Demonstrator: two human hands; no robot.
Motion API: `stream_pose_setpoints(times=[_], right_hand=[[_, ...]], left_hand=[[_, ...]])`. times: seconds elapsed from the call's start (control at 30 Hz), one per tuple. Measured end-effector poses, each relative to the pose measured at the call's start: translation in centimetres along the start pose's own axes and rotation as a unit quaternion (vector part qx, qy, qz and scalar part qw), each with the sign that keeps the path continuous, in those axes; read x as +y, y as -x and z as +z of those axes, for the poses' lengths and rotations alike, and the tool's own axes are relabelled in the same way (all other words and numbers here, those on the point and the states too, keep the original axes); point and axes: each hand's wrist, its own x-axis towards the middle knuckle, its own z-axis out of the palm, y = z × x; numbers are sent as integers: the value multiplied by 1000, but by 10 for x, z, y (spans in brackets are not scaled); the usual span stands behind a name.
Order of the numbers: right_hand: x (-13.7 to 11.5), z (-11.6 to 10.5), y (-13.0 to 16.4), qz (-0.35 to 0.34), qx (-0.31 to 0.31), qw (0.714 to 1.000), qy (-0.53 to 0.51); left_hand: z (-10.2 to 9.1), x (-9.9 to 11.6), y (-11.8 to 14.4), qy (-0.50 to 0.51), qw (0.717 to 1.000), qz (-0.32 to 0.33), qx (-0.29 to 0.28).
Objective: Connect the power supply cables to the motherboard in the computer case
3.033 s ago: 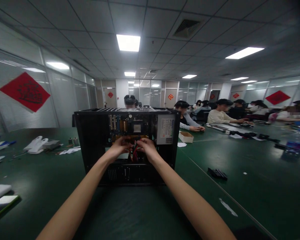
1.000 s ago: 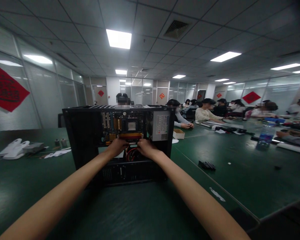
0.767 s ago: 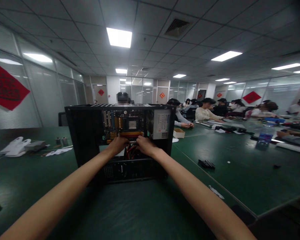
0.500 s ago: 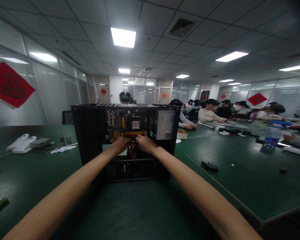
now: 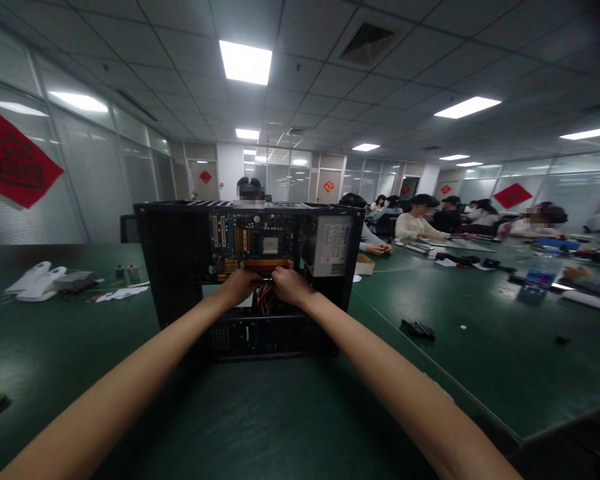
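An open black computer case [image 5: 175,267] stands on the green table in front of me, its inside facing my way. A motherboard [image 5: 253,241] with a square silver processor [image 5: 267,245] shows in it. My left hand [image 5: 239,287] and my right hand [image 5: 291,287] reach in side by side, at the lower edge of the orange memory slots [image 5: 275,264]. The fingers of both are curled and closed; what they pinch is too small and hidden to make out. Red and black cables [image 5: 265,300] hang just below and between the hands. A silver power supply [image 5: 330,250] sits to the right.
On the left of the green table [image 5: 105,347] lie a white plastic bag [image 5: 36,280], a grey box [image 5: 74,281] and papers [image 5: 121,293]. A black plastic part [image 5: 418,329] and a water bottle [image 5: 541,272] are on the right. Other people sit around the table.
My view has shifted slightly, so the case appears a little larger and higher. Both hands stay at the memory slots, with the left one a touch further left and the gap between them slightly wider.
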Motion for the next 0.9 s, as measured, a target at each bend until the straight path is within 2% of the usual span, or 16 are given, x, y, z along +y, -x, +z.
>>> stream_pose_setpoints(times=[0.23,0.63,0.9], right_hand=[[0,-1,0,8,-9,1000,2],[4,4,-6,11,-5,1000,-8],[7,9,-10,18,-12,999,-30]], left_hand=[[-1,1,3,31,999,-18,6],[-5,10,0,-2,1000,-29,-5],[1,5,-3,-26,999,-18,-1]])
